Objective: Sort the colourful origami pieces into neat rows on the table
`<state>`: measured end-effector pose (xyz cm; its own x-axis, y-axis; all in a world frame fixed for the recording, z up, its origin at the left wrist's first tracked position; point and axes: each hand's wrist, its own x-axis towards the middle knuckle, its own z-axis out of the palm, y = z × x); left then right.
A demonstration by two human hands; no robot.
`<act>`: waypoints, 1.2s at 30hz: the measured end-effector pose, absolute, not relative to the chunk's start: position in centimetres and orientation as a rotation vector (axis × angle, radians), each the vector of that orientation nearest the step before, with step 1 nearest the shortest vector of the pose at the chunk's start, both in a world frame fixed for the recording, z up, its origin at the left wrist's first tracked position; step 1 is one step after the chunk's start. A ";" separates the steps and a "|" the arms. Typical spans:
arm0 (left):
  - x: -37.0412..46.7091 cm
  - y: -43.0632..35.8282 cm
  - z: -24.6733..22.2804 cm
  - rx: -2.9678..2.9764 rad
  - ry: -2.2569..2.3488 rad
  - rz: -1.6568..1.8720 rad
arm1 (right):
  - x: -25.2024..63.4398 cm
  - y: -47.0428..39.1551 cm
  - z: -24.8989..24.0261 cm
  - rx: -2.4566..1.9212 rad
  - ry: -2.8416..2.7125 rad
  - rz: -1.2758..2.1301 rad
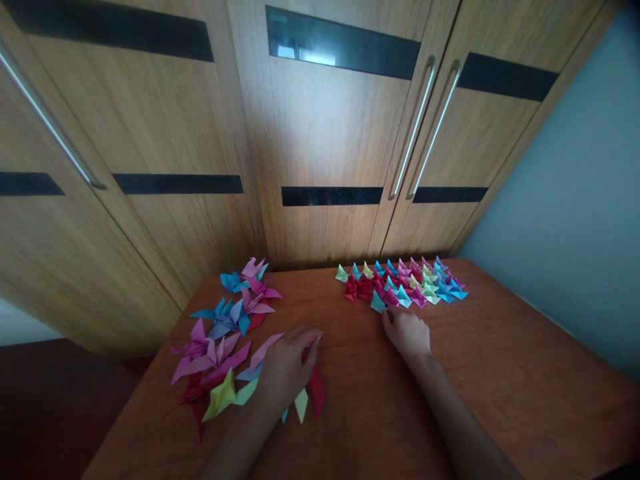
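Observation:
My right hand (407,333) reaches to the front of several rows of small pointed origami pieces (430,288). Its fingers are pinched at a light blue origami piece (378,303) at the front left of those rows. Over a loose pile on the left side of the table, my left hand (290,367) is closed with curled fingers. A pink origami piece (265,349) shows on one side of it, and a pink tip sticks out by the fingertips. Pale green, blue and red folded papers lie partly hidden under this hand. Beside it rests a yellow-green origami piece (221,396).
Larger pink, blue and red origami pieces (229,317) lie loosely along the left of the brown wooden table (360,400). A wooden wardrobe (325,127) with metal handles rises behind the table's far edge. A pale blue wall (565,220) stands on the right.

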<state>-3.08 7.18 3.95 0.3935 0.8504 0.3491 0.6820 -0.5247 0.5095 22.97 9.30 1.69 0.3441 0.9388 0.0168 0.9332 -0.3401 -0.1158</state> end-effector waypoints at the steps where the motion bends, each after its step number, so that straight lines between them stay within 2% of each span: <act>1: -3.1 7.2 4.0 2.372 1.346 0.849 | 23.0 9.3 1.7 -2.484 -1.740 0.078; 11: -3.2 7.2 3.8 2.392 1.364 0.803 | 23.3 9.4 1.2 -2.446 -1.741 0.068; 16: -3.2 7.1 3.8 2.392 1.361 0.775 | 23.6 9.0 1.7 -2.430 -1.622 -0.060; 21: -3.5 7.3 3.7 2.419 1.395 0.744 | 21.7 8.7 1.0 -2.032 -1.811 0.033; 26: -5.4 8.7 3.5 2.434 1.680 0.763 | 18.1 8.1 -0.8 -1.636 -2.183 0.321; 30: -7.9 9.8 4.1 2.490 1.942 0.725 | 17.5 8.0 -1.2 -1.575 -2.217 0.367; 36: -12.8 9.5 7.7 2.411 2.260 0.720 | 18.2 8.3 -0.9 -1.566 -2.197 0.430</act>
